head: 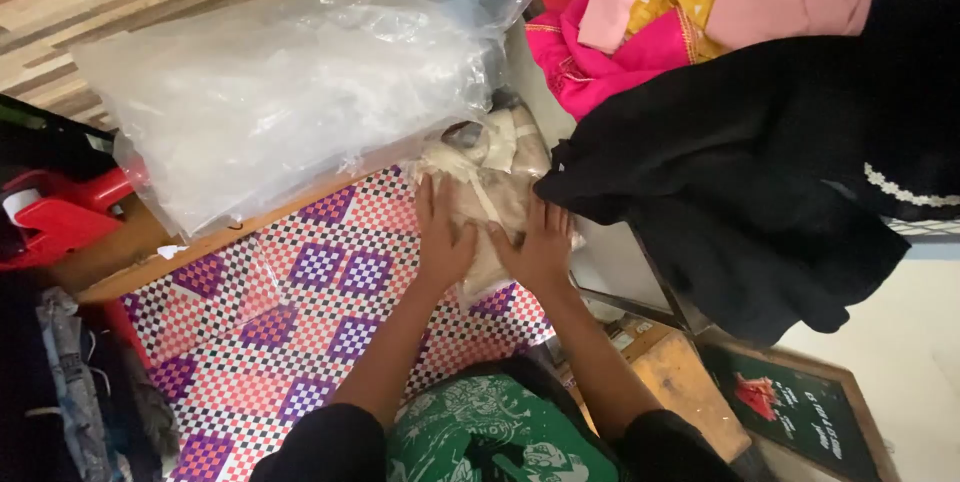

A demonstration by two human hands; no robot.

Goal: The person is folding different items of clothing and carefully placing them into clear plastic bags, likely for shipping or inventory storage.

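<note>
The left hand (441,238) and right hand (539,245) lie flat, fingers spread, pressing side by side on a beige folded garment in a clear plastic bag (487,192) near the middle of the pink-and-purple checkered table cover (290,312). At ten o'clock sits a heap of crumpled clear plastic bags (290,92); at three o'clock a black cloth (740,182); at one o'clock, bright pink fabric (600,57)

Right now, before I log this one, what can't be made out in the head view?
- Beige bundle: both hands, left hand and right hand, cover its middle; the plastic sheet hides its far end.
- Black cloth: cut off by the right edge.
- Pink cloth: partly under the black cloth; its shape can't be told.
- Red tool: cut off at the left edge.
</note>
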